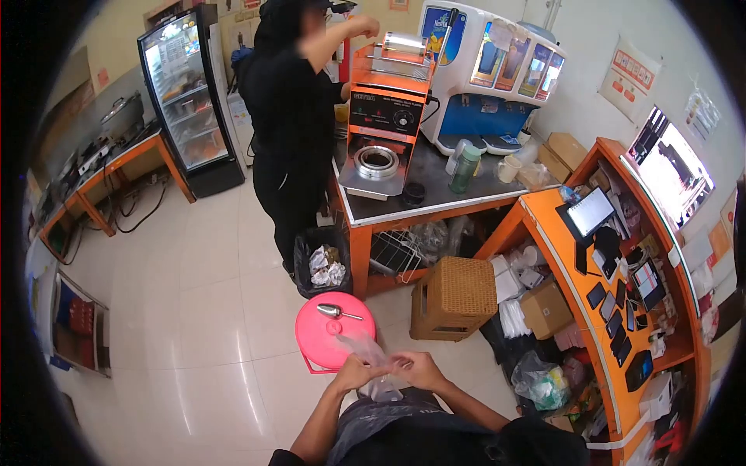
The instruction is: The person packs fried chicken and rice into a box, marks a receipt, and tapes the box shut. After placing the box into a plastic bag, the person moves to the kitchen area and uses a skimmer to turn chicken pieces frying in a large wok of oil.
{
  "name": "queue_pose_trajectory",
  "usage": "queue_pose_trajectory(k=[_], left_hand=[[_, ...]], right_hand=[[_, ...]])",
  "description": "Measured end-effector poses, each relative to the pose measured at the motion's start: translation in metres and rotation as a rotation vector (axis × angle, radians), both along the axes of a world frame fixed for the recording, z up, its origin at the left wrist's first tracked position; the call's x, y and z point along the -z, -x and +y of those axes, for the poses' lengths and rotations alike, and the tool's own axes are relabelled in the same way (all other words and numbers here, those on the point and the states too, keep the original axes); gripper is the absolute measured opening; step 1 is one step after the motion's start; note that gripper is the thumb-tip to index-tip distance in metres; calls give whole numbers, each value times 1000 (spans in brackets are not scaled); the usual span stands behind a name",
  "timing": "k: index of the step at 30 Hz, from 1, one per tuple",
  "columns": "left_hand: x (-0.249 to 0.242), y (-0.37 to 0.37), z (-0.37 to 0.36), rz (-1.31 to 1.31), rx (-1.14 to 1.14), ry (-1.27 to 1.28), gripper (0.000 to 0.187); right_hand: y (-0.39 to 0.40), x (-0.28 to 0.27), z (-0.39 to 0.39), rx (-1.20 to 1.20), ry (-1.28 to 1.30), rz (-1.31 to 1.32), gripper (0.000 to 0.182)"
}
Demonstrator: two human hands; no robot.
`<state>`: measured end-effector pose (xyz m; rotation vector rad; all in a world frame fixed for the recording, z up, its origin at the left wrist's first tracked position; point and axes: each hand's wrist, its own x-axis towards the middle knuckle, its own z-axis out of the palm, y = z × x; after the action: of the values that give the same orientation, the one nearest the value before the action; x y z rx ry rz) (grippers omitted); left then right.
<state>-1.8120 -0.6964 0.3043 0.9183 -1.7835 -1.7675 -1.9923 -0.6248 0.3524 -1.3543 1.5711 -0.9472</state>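
Note:
A thin clear plastic bag [378,388] hangs in front of my body, low in the head view. My left hand [355,373] is closed on one side of it, and my right hand [420,370] pinches the other side. Just beyond my hands is a round pink lid [317,344] on a container. On that lid lies a metal scoop [339,312] with its handle pointing right. What the bag holds, if anything, I cannot make out.
A person in black [287,116] stands at an orange cup-sealing machine [385,124]. Nearby are a black-lined bin [322,264], a wicker stool [454,299], a drink dispenser [486,85] and an orange counter [579,311] with several phones. A glass-door fridge [189,101] stands further left.

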Motion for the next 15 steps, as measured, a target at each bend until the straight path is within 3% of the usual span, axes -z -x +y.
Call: queue_pose_trajectory(k=[1,3,6,10,13,15], left_hand=[[6,0,0,2,5,170,22],[17,2,-3,2,24,512,16],[-31,8,0,-38,32,31,19],[-17,8,4,7,-140,-258,20],[-5,4,1,115,-178,-388,20],[-7,5,2,121,-212,-412,17]], right_hand=[[2,4,0,-111,-76,-35,28],[1,16,2,-74,-83,35,26],[-5,22,1,92,-6,-95,23],[-17,52,-6,384,21,-629,14],[1,53,-12,372,-71,-832,9],[8,48,-12,303,45,-618,14]])
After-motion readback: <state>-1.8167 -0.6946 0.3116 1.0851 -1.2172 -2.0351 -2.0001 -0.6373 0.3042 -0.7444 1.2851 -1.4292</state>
